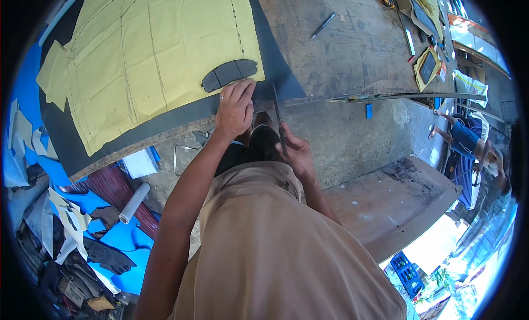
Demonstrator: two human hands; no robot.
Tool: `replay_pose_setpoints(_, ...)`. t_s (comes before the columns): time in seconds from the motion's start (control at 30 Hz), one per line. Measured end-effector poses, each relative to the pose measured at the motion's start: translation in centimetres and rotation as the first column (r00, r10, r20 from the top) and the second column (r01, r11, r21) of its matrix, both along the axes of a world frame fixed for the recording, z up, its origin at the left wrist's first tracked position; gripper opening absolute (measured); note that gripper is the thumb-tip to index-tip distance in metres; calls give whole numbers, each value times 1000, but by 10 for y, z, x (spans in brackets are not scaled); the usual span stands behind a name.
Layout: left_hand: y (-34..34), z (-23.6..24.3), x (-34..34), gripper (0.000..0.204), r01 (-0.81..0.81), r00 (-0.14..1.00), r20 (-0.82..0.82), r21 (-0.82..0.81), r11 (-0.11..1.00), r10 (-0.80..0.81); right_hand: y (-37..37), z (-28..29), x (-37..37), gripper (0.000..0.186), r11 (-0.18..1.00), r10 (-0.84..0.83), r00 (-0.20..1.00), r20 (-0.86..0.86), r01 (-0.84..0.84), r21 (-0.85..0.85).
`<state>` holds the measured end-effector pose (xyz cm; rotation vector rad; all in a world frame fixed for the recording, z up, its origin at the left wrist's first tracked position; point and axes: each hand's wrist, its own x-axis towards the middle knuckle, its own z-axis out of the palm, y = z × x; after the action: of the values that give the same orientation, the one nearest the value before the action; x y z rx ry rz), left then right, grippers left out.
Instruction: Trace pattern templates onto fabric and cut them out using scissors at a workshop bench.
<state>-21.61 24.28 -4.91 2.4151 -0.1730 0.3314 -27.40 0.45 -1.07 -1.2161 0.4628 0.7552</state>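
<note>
Head view, item one: left hand (235, 108), fingers together and pressed flat on the near edge of a dark grey fabric sheet (275, 66) that lies across the workbench (352, 50). Item two: right hand (296, 152), closed around the handles of a pair of scissors (279, 119); the blades point away from the person and meet the fabric edge just to the right of the left fingertips. Item three: yellow paper pattern (154, 50), spread over the fabric beyond and to the left of the left hand, marked with dashed lines. Item four: small dark curved piece (228, 74), resting on the pattern just beyond the left fingers. Item five: a pen-like tool (323, 25), far beyond the right hand on bare bench. Item six: blue and pale offcuts (104, 232) on the floor, down to the left. Risk notes, as judgement: the blades lie very near the left fingers, so a nick is possible if that hand creeps right; the pattern appears unpinned and may shift under a tug, sending the cut off line; overhanging fabric could drag and pucker.
</note>
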Motion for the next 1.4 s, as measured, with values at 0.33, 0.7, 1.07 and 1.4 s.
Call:
replay_pose_setpoints(0.33,1,-2,-2,51,-4,1000,0,-17,1000,4,0,-3,-1,65,997,51,998,37,-48,-64)
replay_pose_setpoints(0.7,3,0,-2,49,-11,1000,12,-153,988,13,16,-11,20,63,999,2,997,81,2,-45)
replay_pose_setpoints(1.07,2,8,-2,48,36,999,13,-127,991,-35,33,4,51,60,999,-27,996,85,30,-35)
replay_pose_setpoints(1.4,-26,1,-11,49,252,967,-59,86,964,-247,33,46,77,59,997,-78,988,-132,76,-23)
